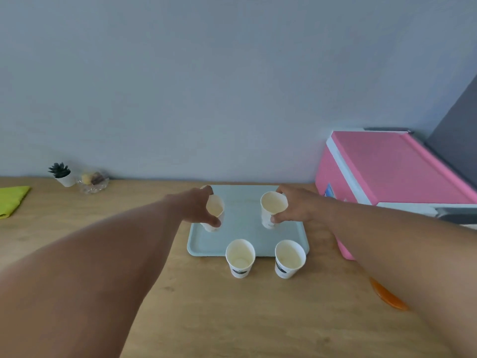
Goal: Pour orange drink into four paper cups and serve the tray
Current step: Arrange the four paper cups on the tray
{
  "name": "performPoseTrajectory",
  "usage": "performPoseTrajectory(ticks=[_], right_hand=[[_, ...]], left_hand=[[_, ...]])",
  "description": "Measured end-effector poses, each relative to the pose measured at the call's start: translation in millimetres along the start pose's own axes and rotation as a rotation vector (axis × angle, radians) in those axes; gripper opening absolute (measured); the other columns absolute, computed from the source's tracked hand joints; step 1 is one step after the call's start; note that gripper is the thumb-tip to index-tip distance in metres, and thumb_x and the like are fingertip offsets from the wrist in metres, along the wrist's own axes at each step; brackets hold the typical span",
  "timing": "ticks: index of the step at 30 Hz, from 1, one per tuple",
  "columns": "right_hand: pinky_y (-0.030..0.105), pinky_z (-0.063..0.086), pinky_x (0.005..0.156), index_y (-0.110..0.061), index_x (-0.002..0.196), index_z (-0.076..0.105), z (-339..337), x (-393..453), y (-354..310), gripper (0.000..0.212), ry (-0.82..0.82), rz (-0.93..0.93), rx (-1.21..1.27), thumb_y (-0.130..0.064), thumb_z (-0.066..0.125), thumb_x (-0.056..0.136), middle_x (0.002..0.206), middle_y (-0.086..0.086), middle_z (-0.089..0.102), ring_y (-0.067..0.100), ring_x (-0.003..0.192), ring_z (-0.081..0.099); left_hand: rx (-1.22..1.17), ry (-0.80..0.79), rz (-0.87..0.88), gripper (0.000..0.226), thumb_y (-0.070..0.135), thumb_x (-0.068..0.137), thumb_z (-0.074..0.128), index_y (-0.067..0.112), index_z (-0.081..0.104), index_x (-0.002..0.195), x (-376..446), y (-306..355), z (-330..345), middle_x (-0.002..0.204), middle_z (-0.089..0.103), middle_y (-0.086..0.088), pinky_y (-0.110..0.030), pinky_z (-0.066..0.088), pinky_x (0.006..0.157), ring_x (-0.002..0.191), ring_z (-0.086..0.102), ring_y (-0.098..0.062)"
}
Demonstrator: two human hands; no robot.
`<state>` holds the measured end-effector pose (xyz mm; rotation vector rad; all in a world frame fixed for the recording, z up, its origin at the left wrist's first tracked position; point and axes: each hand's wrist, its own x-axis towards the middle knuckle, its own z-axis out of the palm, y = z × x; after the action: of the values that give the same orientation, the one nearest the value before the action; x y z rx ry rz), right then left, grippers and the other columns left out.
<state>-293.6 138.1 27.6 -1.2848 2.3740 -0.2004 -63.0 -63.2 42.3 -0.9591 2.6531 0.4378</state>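
A pale blue tray (pixel 242 223) lies on the wooden table. My left hand (pixel 198 206) grips a white paper cup (pixel 215 210) over the tray's left side. A second paper cup (pixel 273 206) stands on the tray's right side with my right hand (pixel 296 205) closed around it. Two more paper cups stand at the tray's front edge, one on the left (pixel 240 257) and one on the right (pixel 289 258). All the cups look empty. An orange thing (pixel 388 297) shows partly under my right forearm; I cannot tell what it is.
A pink cooler box with a white rim (pixel 387 171) stands right of the tray, against the wall. At the far left are a small potted plant (pixel 62 174), a glass bowl of snacks (pixel 93 182) and a green cloth (pixel 13 200).
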Motion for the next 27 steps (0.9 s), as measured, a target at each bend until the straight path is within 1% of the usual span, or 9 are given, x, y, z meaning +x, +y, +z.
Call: performPoseTrajectory(ticks=[4, 6, 9, 11, 15, 19, 22, 24, 27], right_hand=[[0.040, 0.054, 0.095, -0.031, 0.124, 0.050, 7, 19, 2, 0.078, -0.013, 0.056, 0.007, -0.064, 0.081, 0.061, 0.117, -0.008, 0.065, 0.018, 0.108, 0.063], [0.041, 0.055, 0.095, -0.033, 0.125, 0.049, 11, 28, 5, 0.082, -0.001, 0.080, 0.019, -0.068, 0.077, 0.057, 0.119, -0.008, 0.063, 0.019, 0.110, 0.063], [0.040, 0.055, 0.095, -0.034, 0.127, 0.049, 17, 39, 10, 0.077, -0.007, 0.099, 0.046, -0.062, 0.080, 0.063, 0.120, -0.008, 0.063, 0.020, 0.110, 0.063], [0.040, 0.055, 0.094, -0.035, 0.127, 0.048, 20, 45, 16, 0.073, -0.020, 0.099, 0.060, -0.057, 0.082, 0.067, 0.119, -0.008, 0.064, 0.020, 0.109, 0.063], [0.039, 0.055, 0.092, -0.035, 0.127, 0.047, 24, 58, 25, 0.068, -0.046, 0.088, 0.085, -0.053, 0.083, 0.072, 0.119, -0.006, 0.065, 0.021, 0.108, 0.062], [0.041, 0.056, 0.092, -0.039, 0.123, 0.046, 25, 71, 27, 0.068, -0.052, 0.056, 0.110, -0.059, 0.081, 0.068, 0.119, -0.005, 0.064, 0.022, 0.108, 0.063], [0.041, 0.056, 0.091, -0.038, 0.121, 0.046, 27, 80, 29, 0.069, -0.074, 0.046, 0.100, -0.061, 0.080, 0.066, 0.117, -0.004, 0.065, 0.024, 0.106, 0.064], [0.043, 0.057, 0.090, -0.039, 0.119, 0.045, 30, 84, 32, 0.071, -0.087, 0.044, 0.095, -0.064, 0.079, 0.062, 0.116, -0.004, 0.065, 0.024, 0.106, 0.064], [0.043, 0.057, 0.091, -0.043, 0.120, 0.044, 34, 85, 35, 0.072, -0.098, 0.056, 0.113, -0.066, 0.076, 0.061, 0.115, -0.006, 0.065, 0.023, 0.104, 0.064]], left_hand=[[-0.049, -0.026, 0.066, 0.099, 0.072, 0.048, 0.071, 0.033, 0.041, 0.133, 36, -10, 9, 0.117, 0.058, 0.008, -0.047, 0.051, 0.094, 0.106, 0.060, -0.023], [-0.062, -0.032, 0.078, 0.101, 0.072, 0.046, 0.071, 0.031, 0.038, 0.132, 52, -13, 13, 0.118, 0.057, 0.005, -0.048, 0.052, 0.093, 0.105, 0.060, -0.025], [-0.080, -0.035, 0.094, 0.102, 0.077, 0.043, 0.070, 0.033, 0.032, 0.127, 72, -14, 20, 0.119, 0.058, 0.003, -0.049, 0.052, 0.091, 0.104, 0.061, -0.026], [-0.087, -0.039, 0.100, 0.100, 0.078, 0.041, 0.070, 0.035, 0.032, 0.123, 82, -12, 22, 0.117, 0.058, 0.003, -0.048, 0.053, 0.090, 0.102, 0.061, -0.026], [-0.096, -0.041, 0.115, 0.095, 0.071, 0.046, 0.074, 0.032, 0.035, 0.122, 96, -4, 23, 0.114, 0.059, 0.000, -0.048, 0.054, 0.089, 0.099, 0.060, -0.027], [-0.084, -0.046, 0.114, 0.095, 0.070, 0.048, 0.075, 0.030, 0.035, 0.124, 107, 4, 26, 0.114, 0.057, 0.000, -0.049, 0.054, 0.089, 0.100, 0.060, -0.028], [-0.090, -0.049, 0.125, 0.091, 0.067, 0.052, 0.078, 0.029, 0.036, 0.123, 115, 10, 29, 0.115, 0.059, -0.002, -0.048, 0.054, 0.088, 0.101, 0.059, -0.028], [-0.116, -0.041, 0.131, 0.088, 0.063, 0.056, 0.081, 0.028, 0.036, 0.123, 119, 14, 33, 0.115, 0.059, -0.001, -0.046, 0.054, 0.087, 0.100, 0.059, -0.027], [-0.146, -0.034, 0.135, 0.084, 0.057, 0.061, 0.085, 0.027, 0.037, 0.124, 122, 18, 40, 0.115, 0.059, -0.001, -0.046, 0.054, 0.087, 0.099, 0.059, -0.027]])
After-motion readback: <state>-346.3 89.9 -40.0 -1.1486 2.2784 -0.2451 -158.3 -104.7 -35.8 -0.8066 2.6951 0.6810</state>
